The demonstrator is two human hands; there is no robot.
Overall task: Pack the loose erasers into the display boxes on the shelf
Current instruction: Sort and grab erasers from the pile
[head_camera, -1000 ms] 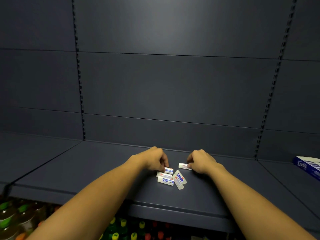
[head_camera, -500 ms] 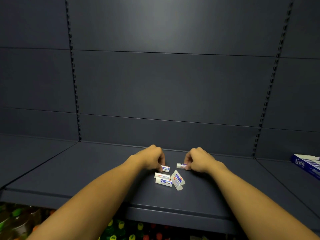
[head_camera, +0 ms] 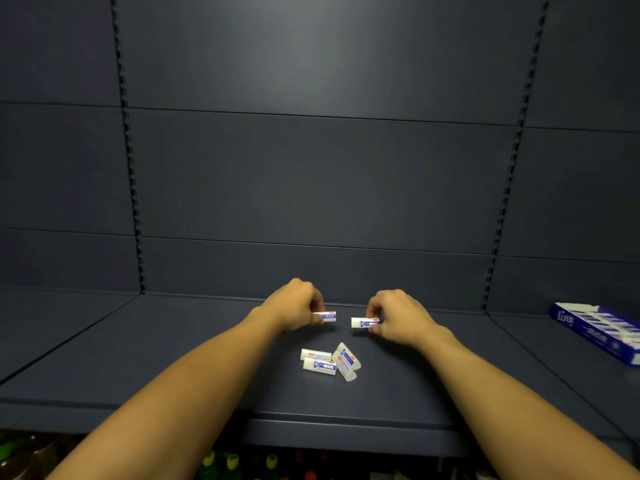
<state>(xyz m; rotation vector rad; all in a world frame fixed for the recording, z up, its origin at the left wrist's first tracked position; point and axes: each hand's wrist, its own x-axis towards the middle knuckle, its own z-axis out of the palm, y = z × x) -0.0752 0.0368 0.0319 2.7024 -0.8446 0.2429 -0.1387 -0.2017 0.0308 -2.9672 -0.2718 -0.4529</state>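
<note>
My left hand (head_camera: 294,306) pinches a white eraser with a blue label (head_camera: 327,316), lifted a little above the dark shelf (head_camera: 173,358). My right hand (head_camera: 398,317) pinches another such eraser (head_camera: 362,322) at the same height. The two held erasers point toward each other with a small gap between them. Several loose erasers (head_camera: 329,362) lie in a small heap on the shelf just in front of both hands. A blue and white display box (head_camera: 602,330) with erasers inside sits at the far right of the shelf.
The shelf's back panel (head_camera: 311,185) rises behind the hands, with slotted uprights (head_camera: 135,220) left and right. The shelf's front edge (head_camera: 346,434) runs below my forearms. Bottles with coloured caps (head_camera: 221,462) stand on a lower level.
Both hands have lifted their erasers off the shelf and away from the heap. The heap now lies apart, nearer to me than the hands.
</note>
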